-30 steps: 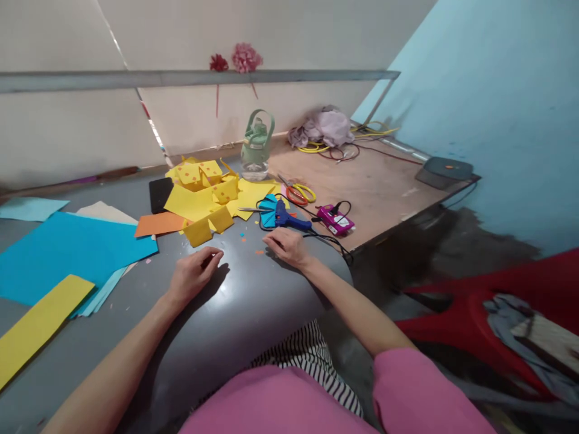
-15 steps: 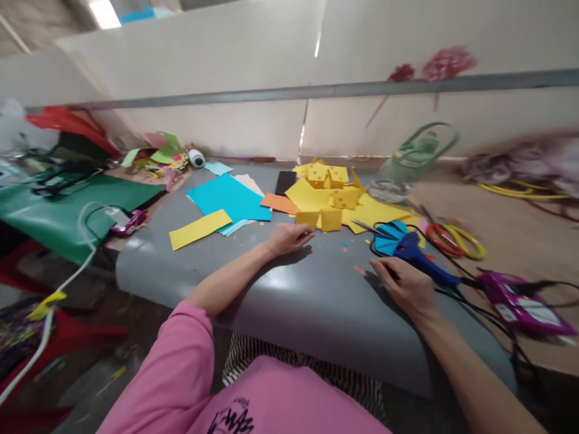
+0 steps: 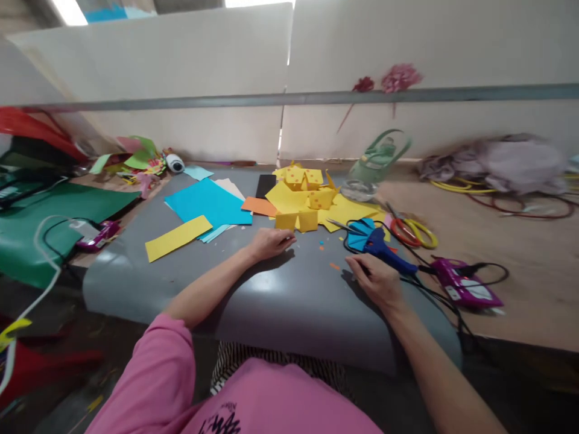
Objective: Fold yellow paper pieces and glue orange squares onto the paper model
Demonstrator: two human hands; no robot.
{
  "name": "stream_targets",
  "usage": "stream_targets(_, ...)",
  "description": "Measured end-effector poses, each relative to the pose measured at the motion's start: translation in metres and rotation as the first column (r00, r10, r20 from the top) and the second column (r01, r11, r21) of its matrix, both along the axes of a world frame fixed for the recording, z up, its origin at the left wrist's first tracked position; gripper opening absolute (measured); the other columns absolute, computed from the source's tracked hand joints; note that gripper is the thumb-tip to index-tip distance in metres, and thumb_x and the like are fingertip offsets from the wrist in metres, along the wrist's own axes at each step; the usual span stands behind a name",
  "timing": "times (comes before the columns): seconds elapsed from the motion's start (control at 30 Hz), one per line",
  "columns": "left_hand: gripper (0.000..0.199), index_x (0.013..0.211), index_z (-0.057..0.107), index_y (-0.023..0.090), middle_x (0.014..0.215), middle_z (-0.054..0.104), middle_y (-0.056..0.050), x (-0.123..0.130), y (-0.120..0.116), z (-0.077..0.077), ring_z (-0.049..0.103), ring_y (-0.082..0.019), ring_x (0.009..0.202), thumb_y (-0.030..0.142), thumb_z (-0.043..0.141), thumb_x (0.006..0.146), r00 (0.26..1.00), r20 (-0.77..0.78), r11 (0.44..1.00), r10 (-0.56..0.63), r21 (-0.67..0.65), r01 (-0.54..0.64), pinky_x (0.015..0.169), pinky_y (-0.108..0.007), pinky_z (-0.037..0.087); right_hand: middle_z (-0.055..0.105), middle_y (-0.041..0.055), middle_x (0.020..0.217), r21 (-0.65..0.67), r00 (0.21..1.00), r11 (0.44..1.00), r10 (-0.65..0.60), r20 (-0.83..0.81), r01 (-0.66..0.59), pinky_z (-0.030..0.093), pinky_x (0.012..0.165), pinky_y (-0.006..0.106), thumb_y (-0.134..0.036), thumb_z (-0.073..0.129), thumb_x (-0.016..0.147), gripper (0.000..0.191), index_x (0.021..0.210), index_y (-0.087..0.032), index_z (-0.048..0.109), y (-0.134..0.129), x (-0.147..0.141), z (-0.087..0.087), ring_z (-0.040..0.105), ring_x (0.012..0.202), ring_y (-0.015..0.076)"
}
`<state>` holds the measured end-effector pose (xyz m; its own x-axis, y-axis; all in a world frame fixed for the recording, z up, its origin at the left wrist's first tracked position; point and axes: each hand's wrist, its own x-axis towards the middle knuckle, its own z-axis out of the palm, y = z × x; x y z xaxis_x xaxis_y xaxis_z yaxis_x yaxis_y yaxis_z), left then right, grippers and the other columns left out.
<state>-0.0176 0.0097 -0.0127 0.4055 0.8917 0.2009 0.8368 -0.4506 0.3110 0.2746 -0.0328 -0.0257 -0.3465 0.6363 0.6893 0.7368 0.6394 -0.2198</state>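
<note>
My left hand [image 3: 271,243] rests on the grey mat with its fingers curled closed, and nothing shows in it. Just beyond its fingertips stands a folded yellow paper piece [image 3: 308,221]. Behind that piece sit yellow paper figures with orange spots [image 3: 304,176], on yellow sheets [image 3: 289,198]. My right hand [image 3: 374,277], also curled closed with nothing visible in it, lies at the right of the mat. Closest to it is a blue glue gun [image 3: 384,248], beside a pleated blue paper piece [image 3: 360,234]. Scissors with red and yellow handles [image 3: 409,232] lie farther right.
Blue sheets [image 3: 212,202], a yellow strip [image 3: 178,238], an orange piece [image 3: 259,206] and a black phone [image 3: 265,185] lie on the grey mat [image 3: 190,295]. A green bottle [image 3: 373,166] stands behind. At right are a purple device [image 3: 465,283] and trailing black cords.
The camera view has turned to the right, so the table and its things sit farther left. Both hands keep the same closed pose at the same places on the mat.
</note>
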Motion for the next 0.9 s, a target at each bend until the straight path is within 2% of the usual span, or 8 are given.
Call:
stream_targets(0.1,0.024,0.100,0.075,0.023,0.098,0.080,-0.007,-0.002,-0.002,0.011,0.073,-0.021,0.090,0.036,0.055,0.098,0.999,-0.037,0.998,0.038,-0.041,-0.040,0.070,-0.027,0.044,0.075,0.0068,0.072,-0.003,1.000,1.000,-0.007,0.010,0.007,0.051,0.062,0.030,-0.035,0.051,0.102,0.030,0.083,-0.021,0.069,-0.006,0.001,-0.001,0.070,0.063,0.0199)
stream_targets(0.2,0.026,0.100,0.075,0.021,0.098,0.079,-0.012,-0.018,0.007,0.028,0.073,-0.027,0.090,0.033,0.052,0.097,0.977,-0.085,0.978,0.194,-0.059,-0.200,0.067,-0.030,0.044,0.075,0.0068,0.074,-0.030,1.000,1.000,-0.008,0.013,0.008,0.051,0.064,0.030,-0.033,0.051,0.102,0.028,0.085,-0.021,0.069,-0.011,0.000,-0.003,0.070,0.065,0.0194)
stream_targets(0.33,0.036,0.112,0.071,0.017,0.113,0.075,-0.021,-0.057,0.045,0.052,0.070,-0.038,0.105,0.031,0.041,0.098,0.879,-0.141,0.884,0.456,-0.042,-0.465,0.075,-0.039,0.048,0.075,0.0058,0.074,-0.095,1.000,0.995,-0.012,0.006,0.012,0.052,0.067,0.030,-0.035,0.054,0.101,0.027,0.082,-0.022,0.069,-0.015,-0.002,-0.006,0.070,0.068,0.0189)
stream_targets(0.43,0.038,0.121,0.067,0.015,0.125,0.071,-0.021,-0.080,0.076,0.054,0.066,-0.039,0.118,0.035,0.049,0.094,0.818,-0.206,0.816,0.538,-0.117,-0.566,0.085,-0.041,0.051,0.074,0.0050,0.075,-0.140,0.997,0.988,-0.067,-0.035,0.062,0.051,0.067,0.030,-0.034,0.055,0.101,0.026,0.083,-0.022,0.069,-0.018,-0.001,-0.003,0.069,0.069,0.0186)
stream_targets(0.53,0.048,0.126,0.064,0.012,0.126,0.071,-0.023,-0.089,0.092,0.045,0.065,-0.041,0.120,0.043,0.056,0.091,0.807,-0.255,0.789,0.533,-0.194,-0.583,0.089,-0.043,0.052,0.072,0.0055,0.079,-0.189,0.979,0.969,-0.178,-0.100,0.157,0.051,0.066,0.030,-0.032,0.056,0.101,0.020,0.090,-0.020,0.069,-0.023,0.001,0.006,0.067,0.069,0.0181)
stream_targets(0.67,0.060,0.137,0.055,0.006,0.138,0.062,-0.025,-0.086,0.090,0.037,0.058,-0.043,0.129,0.045,0.055,0.091,0.824,-0.260,0.809,0.504,-0.192,-0.556,0.099,-0.049,0.049,0.071,0.0056,0.083,-0.333,0.965,0.921,-0.246,-0.093,0.203,0.051,0.067,0.032,-0.031,0.061,0.097,0.016,0.090,-0.021,0.071,-0.027,0.008,0.020,0.066,0.073,0.0197)
stream_targets(0.8,0.059,0.139,0.056,0.007,0.135,0.064,-0.022,-0.077,0.082,0.045,0.060,-0.038,0.127,0.041,0.051,0.092,0.866,-0.208,0.864,0.455,-0.132,-0.486,0.103,-0.047,0.049,0.073,0.0088,0.094,-0.319,0.926,0.882,-0.376,-0.034,0.347,0.052,0.077,0.037,-0.030,0.059,0.095,0.015,0.092,-0.021,0.071,-0.025,0.028,0.030,0.067,0.086,0.0243)
stream_targets(0.9,0.053,0.128,0.065,0.014,0.125,0.072,-0.014,-0.070,0.076,0.054,0.067,-0.034,0.116,0.046,0.049,0.088,0.909,-0.171,0.889,0.380,-0.203,-0.409,0.096,-0.043,0.052,0.073,0.0108,0.099,-0.283,0.861,0.825,-0.509,0.002,0.489,0.052,0.081,0.040,-0.027,0.056,0.095,0.016,0.093,-0.021,0.071,-0.020,0.050,0.036,0.067,0.092,0.0269)
